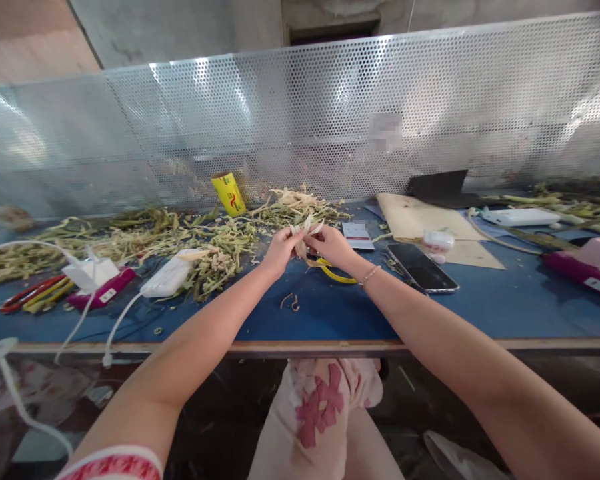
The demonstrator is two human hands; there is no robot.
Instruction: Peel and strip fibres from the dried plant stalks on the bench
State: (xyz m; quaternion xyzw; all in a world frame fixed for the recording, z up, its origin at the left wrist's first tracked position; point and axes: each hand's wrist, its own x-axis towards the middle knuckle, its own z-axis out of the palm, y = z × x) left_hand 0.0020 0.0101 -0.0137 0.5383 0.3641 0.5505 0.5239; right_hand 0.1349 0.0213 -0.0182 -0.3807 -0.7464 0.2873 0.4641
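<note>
Over the blue tabletop point(330, 313), my left hand point(279, 252) and my right hand point(331, 245) meet at the middle. The fingertips of both are pinched on one pale, dry-looking leafy plant piece point(307, 225), whose thin strips stick up above the fingers and hang below them. A curved yellow handle point(337, 273) lies under my right hand; the tool it belongs to is partly hidden. Just behind my hands is a heap of pale and green plant trimmings point(300, 203). A few small curled scraps point(294, 304) lie in front.
More plant trimmings point(145, 230) spread left, near a yellow tube point(229, 193), white charger point(167, 275), cables and red and yellow-handled tools point(35, 293). To the right are a phone point(423, 267), card point(357, 235), brown paper point(415, 220) and purple power strip point(580, 270). A perforated metal panel point(280, 127) stands behind.
</note>
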